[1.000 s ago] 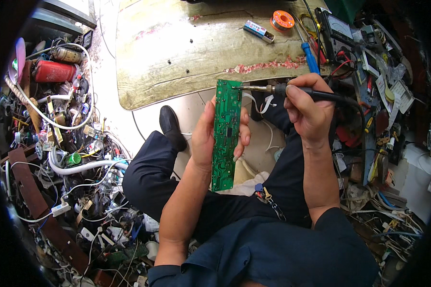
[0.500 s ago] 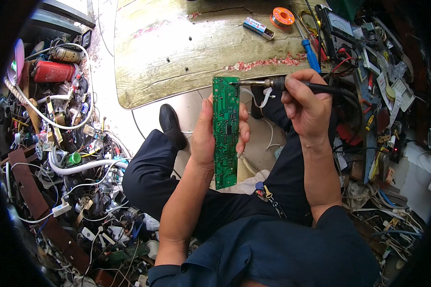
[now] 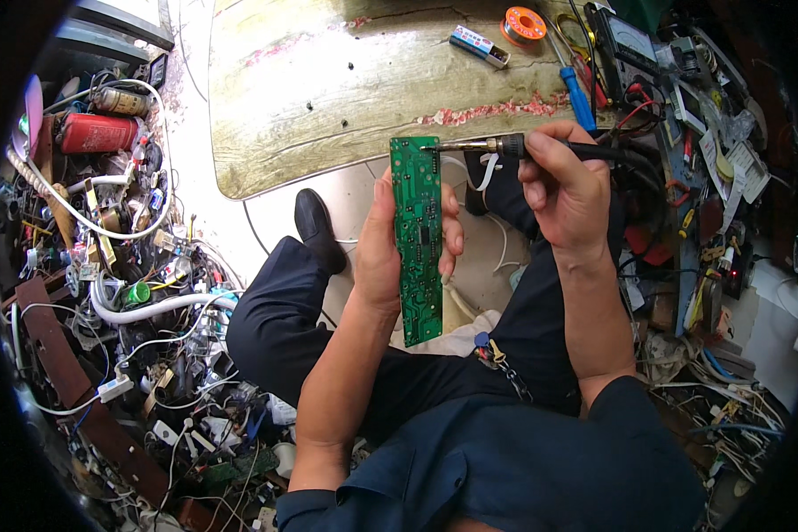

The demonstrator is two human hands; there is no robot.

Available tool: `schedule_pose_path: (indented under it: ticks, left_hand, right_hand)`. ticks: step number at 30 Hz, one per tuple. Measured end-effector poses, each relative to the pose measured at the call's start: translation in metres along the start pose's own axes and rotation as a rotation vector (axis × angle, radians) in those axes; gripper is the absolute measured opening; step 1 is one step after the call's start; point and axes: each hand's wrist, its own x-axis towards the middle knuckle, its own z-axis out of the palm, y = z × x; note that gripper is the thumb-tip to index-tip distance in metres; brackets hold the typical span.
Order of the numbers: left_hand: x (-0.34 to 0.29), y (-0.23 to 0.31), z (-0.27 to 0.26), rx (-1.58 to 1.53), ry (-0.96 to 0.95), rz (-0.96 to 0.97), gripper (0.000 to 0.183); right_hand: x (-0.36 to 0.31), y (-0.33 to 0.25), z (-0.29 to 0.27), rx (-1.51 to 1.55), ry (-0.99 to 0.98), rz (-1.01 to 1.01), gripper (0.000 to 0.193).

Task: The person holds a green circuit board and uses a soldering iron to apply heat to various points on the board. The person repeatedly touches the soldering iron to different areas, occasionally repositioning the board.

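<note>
A long green circuit board (image 3: pixel 418 257) stands nearly upright in my left hand (image 3: pixel 379 244), the thumb along its left edge and the fingers round behind to its right edge. My right hand (image 3: pixel 572 191) is closed round the dark handle of a soldering iron (image 3: pixel 509 146). The iron lies almost level, its metal tip at the upper part of the board, over or on the solder side; exact contact is too small to tell. A dark cable runs from the handle off to the right.
Beyond the board is a worn wooden table (image 3: pixel 284 133) bearing a solder spool (image 3: pixel 523 25), a small box (image 3: pixel 480 47), a blue-handled screwdriver (image 3: pixel 577 97) and an analogue multimeter (image 3: pixel 629 44). Electronic scrap and cables (image 3: pixel 177 355) crowd the left floor; more clutter lies right. Keys (image 3: pixel 498 359) hang at my lap.
The board's top has tipped slightly left and its lower end slightly right. My right hand and the iron have shifted a little left along with it; both grips stay the same.
</note>
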Motion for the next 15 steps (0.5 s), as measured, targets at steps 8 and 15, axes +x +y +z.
schedule_pose_path:
  ticks: [8, 15]
  left_hand:
    - [0.0004, -0.0023, -0.0008, -0.009, 0.001, -0.006, 0.047]
    - [0.0005, -0.0025, 0.0005, -0.014, -0.005, -0.012, 0.047]
  right_hand:
    - [0.0020, 0.0032, -0.0025, -0.033, -0.026, -0.076, 0.011]
    - [0.0023, 0.0024, -0.0026, 0.007, -0.029, -0.071, 0.011]
